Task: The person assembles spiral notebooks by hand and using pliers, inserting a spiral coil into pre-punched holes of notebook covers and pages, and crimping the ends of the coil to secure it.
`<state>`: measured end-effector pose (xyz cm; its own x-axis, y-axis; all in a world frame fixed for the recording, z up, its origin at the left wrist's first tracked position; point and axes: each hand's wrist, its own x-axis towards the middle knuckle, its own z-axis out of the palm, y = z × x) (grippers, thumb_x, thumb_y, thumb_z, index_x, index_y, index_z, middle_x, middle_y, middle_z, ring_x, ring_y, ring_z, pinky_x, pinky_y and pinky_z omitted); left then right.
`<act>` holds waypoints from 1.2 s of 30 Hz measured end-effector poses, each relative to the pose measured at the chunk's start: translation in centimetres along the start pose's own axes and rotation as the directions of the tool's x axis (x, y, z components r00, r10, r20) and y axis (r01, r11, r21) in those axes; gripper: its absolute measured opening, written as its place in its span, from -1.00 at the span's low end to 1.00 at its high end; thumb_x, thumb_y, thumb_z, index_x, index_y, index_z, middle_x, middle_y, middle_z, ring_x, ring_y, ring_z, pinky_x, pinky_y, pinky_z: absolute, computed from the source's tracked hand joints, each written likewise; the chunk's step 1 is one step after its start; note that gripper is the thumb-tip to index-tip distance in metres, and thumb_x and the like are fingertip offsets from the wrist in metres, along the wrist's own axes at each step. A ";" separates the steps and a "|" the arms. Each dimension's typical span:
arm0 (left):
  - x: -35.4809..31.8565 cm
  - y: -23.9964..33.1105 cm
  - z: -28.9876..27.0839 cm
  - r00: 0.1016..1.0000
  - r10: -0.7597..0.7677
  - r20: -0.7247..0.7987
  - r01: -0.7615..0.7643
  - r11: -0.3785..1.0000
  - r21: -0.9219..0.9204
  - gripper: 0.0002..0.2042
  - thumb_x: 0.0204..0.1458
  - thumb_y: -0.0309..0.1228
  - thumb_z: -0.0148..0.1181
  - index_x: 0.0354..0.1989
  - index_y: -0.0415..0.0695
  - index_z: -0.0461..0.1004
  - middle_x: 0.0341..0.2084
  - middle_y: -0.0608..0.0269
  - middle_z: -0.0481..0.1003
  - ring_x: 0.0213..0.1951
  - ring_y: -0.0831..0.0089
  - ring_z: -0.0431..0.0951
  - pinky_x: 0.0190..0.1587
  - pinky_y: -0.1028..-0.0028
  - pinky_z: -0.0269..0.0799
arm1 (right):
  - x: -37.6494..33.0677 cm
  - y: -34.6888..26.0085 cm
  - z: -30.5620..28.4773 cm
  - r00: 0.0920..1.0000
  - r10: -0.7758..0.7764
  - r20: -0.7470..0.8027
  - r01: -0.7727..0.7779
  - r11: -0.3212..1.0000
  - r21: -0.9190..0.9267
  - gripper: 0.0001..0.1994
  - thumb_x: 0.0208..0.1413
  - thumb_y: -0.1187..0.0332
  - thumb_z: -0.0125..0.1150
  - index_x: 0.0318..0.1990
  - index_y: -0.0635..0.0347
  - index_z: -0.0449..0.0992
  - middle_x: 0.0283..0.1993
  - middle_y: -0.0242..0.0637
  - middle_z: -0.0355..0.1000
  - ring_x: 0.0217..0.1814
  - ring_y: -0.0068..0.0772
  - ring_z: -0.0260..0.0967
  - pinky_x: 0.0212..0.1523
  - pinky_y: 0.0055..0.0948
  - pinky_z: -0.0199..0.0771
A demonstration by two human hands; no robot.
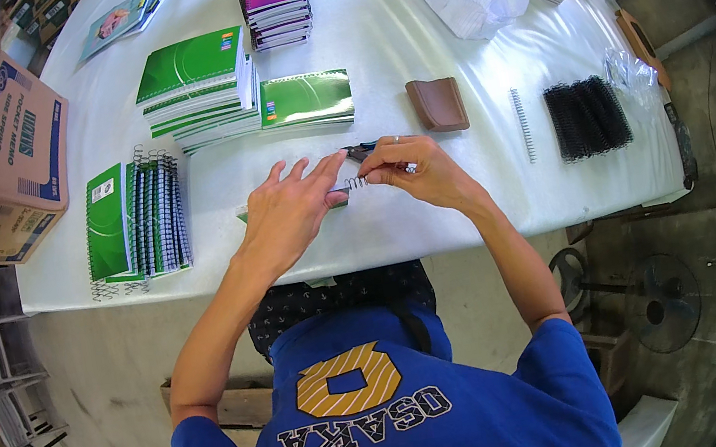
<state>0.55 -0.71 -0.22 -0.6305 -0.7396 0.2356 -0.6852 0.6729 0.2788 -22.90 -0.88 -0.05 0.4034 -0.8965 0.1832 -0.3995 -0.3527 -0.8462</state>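
My left hand [287, 211] rests flat on a small green notebook [244, 215], covering most of it, with its fingertips at a short white spiral coil [356, 183]. My right hand [415, 169] pinches the other end of that coil and also holds a small dark plier-like tool [359, 150] that sticks out to the left. Both hands meet over the white table [405, 41], close to its front edge.
Stacks of green spiral notebooks [136, 221] lie left and behind [203, 85]. A purple stack [276, 0] stands at the back. A brown pouch [438, 104], a loose white coil [522, 125] and black coils [587, 115] lie right. A cardboard box [11, 160] sits far left.
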 end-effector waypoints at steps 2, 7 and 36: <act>0.1 0.0 -0.3 1.000 0.012 0.006 -0.012 1.000 0.011 -0.47 0.13 -0.20 0.16 0.30 0.06 0.29 -0.04 0.03 0.55 0.09 0.09 0.51 0.19 0.08 0.34 | 0.3 0.4 -0.5 0.964 0.173 0.205 -0.225 0.936 0.270 -0.90 0.11 0.47 0.31 -0.25 0.29 0.56 -0.45 -0.29 0.42 -0.44 -0.46 0.28 -0.39 -0.44 0.30; -0.2 -0.1 -0.1 0.999 -0.016 0.030 0.015 1.000 0.009 -0.47 0.13 -0.24 0.17 0.31 0.08 0.29 -0.02 0.01 0.54 0.10 0.09 0.50 0.22 0.06 0.30 | 0.4 -1.0 -0.2 0.941 0.186 0.284 -0.201 0.979 0.025 -0.93 0.15 0.47 0.25 -0.28 0.28 0.51 -0.44 -0.29 0.39 -0.40 -0.43 0.32 -0.37 -0.38 0.35; -0.2 -0.3 -1.2 0.962 0.227 0.154 -0.222 0.974 -0.046 -0.38 0.07 0.04 0.14 0.35 0.32 0.20 0.07 0.35 0.51 -0.21 0.19 0.61 -0.36 0.23 0.53 | 2.9 5.6 -12.4 0.960 0.188 0.207 -0.038 0.821 -0.569 -0.56 -0.25 0.43 0.52 -0.13 0.14 0.50 0.13 -0.20 0.41 0.16 -0.07 0.35 0.17 -0.26 0.38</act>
<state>1.30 -0.73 0.75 -0.8179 -0.5563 0.1466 -0.5103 0.8192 0.2617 -34.17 -8.74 1.89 0.4829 -0.8714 -0.0868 -0.8119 -0.4084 -0.4170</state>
